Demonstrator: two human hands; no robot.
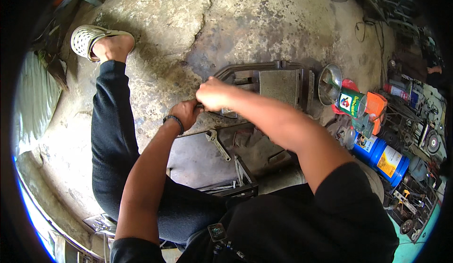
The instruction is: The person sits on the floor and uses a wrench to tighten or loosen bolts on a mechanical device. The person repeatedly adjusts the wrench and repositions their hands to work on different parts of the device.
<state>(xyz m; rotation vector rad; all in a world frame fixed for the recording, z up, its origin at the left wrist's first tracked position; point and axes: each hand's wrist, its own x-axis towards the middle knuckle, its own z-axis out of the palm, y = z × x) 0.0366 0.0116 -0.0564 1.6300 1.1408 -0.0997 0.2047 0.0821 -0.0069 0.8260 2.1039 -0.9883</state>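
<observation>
My left hand (186, 113) and my right hand (214, 94) are closed close together, at the left end of a dark metal frame (250, 67) low in front of me. A small dark part shows between them, too hidden to name. The right hand is a fist, slightly farther out than the left. Inside the frame sits a rough grey rectangular block (278, 85). Nearer to me, an adjustable wrench (218, 146) lies on a flat grey metal sheet (198, 165), touched by neither hand.
To the right stand a metal bowl (329, 84), a green container (350, 103), an orange plastic piece (376, 109) and a blue bucket (384, 161). Loose tools and parts crowd the far right. My leg (113, 116) stretches forward on the left over stained concrete floor (155, 12).
</observation>
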